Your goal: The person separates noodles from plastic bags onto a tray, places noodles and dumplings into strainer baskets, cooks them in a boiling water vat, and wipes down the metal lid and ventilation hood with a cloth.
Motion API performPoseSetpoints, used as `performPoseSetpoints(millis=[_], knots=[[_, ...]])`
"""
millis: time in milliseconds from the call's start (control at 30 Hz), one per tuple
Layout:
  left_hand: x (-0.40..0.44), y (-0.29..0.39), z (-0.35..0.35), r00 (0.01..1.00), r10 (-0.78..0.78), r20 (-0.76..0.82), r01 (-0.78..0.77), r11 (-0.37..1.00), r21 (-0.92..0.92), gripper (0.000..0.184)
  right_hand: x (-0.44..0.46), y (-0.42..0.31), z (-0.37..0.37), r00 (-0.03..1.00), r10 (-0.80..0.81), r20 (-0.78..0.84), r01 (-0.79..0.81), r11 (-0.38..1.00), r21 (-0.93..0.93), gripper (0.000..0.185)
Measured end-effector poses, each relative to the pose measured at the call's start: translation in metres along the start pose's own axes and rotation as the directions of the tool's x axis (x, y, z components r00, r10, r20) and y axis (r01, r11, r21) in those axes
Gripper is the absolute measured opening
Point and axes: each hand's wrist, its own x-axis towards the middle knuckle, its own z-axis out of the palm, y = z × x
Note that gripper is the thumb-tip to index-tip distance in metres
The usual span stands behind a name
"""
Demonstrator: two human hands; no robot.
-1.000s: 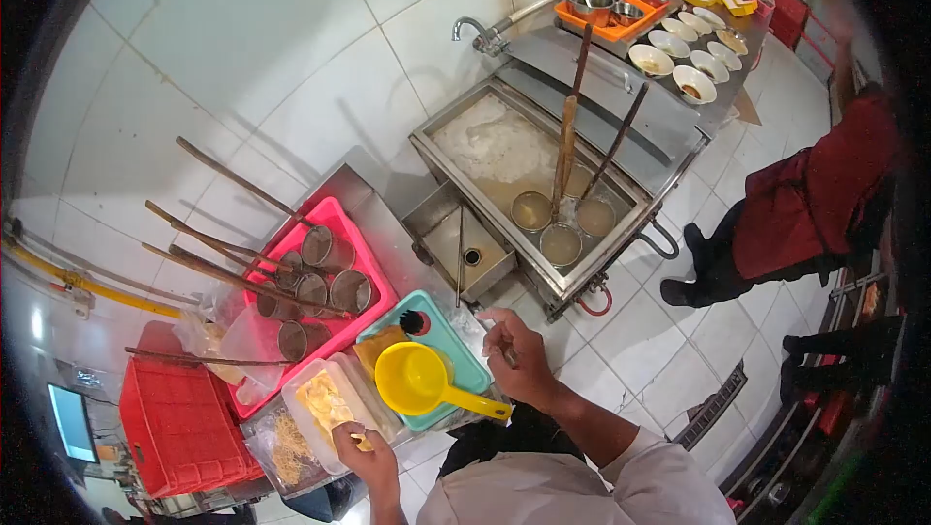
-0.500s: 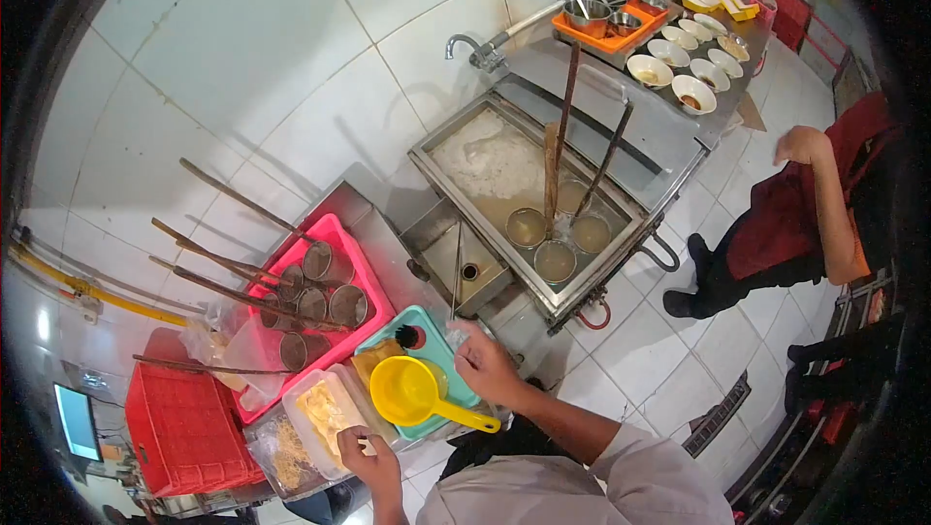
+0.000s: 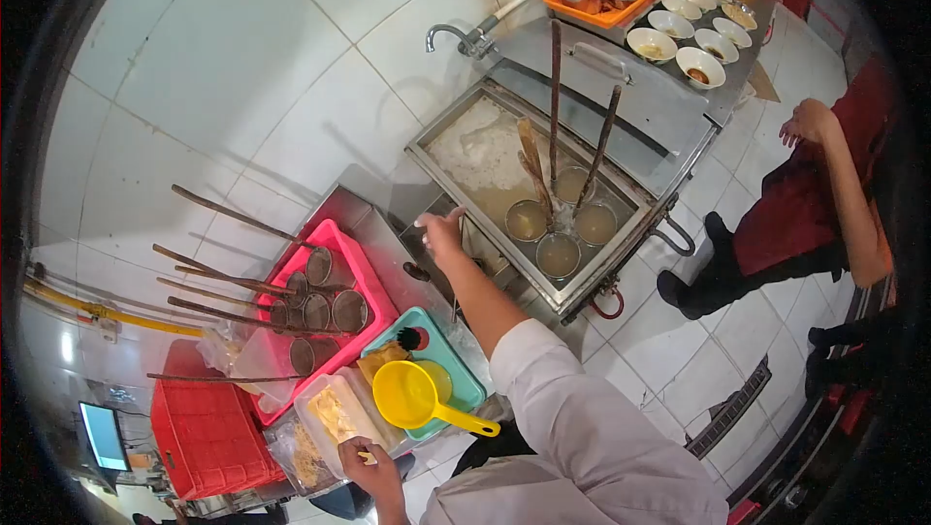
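My left hand (image 3: 369,462) is at the near edge of a clear container (image 3: 335,413) of yellow pieces, its fingers pinched on something too small to make out. My right hand (image 3: 444,236) reaches forward over the small steel sink (image 3: 485,268), fingers apart and nothing visible in it. A yellow ladle (image 3: 407,397) lies across the teal tray (image 3: 458,381). Beyond the sink, a steel vat (image 3: 475,142) of cloudy, foamy liquid holds several round strainers (image 3: 559,255) with upright wooden handles. More strainers (image 3: 316,312) rest in the pink basket (image 3: 378,278).
A faucet (image 3: 465,43) juts from the tiled wall. White bowls (image 3: 699,67) and an orange tray (image 3: 621,16) of metal pots stand at the back right. A person in dark red (image 3: 805,186) stands to the right. A red crate (image 3: 213,438) sits at the left.
My right hand has moved forward and left from beside the teal tray to above the sink. My left hand stays by the container. The co-worker's arm has come down from its raised position.
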Motion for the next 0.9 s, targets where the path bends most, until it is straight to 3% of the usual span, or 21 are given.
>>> performPoseSetpoints(millis=[67,267,467,900], knots=[[0.0,0.003,-0.001,1.0,-0.01,-0.01,0.01,1.0,0.006,0.007,0.006,-0.002,0.003,1.0,-0.006,-0.02,0.009,0.991,0.135,0.116],[-0.001,0.002,-0.002,0.999,-0.027,-0.026,0.029,0.997,0.069,0.008,0.013,-0.014,0.006,0.999,0.009,-0.049,0.002,0.975,0.221,0.115],[0.004,0.011,0.002,0.999,-0.033,-0.023,0.035,0.997,0.074,0.009,0.047,0.01,0.012,0.988,0.021,-0.152,0.011,0.979,0.206,0.114],[0.007,0.008,0.011,1.0,-0.009,0.003,0.009,0.999,0.036,0.008,0.019,-0.017,-0.001,0.991,0.097,-0.088,-0.071,0.96,0.27,0.114]])
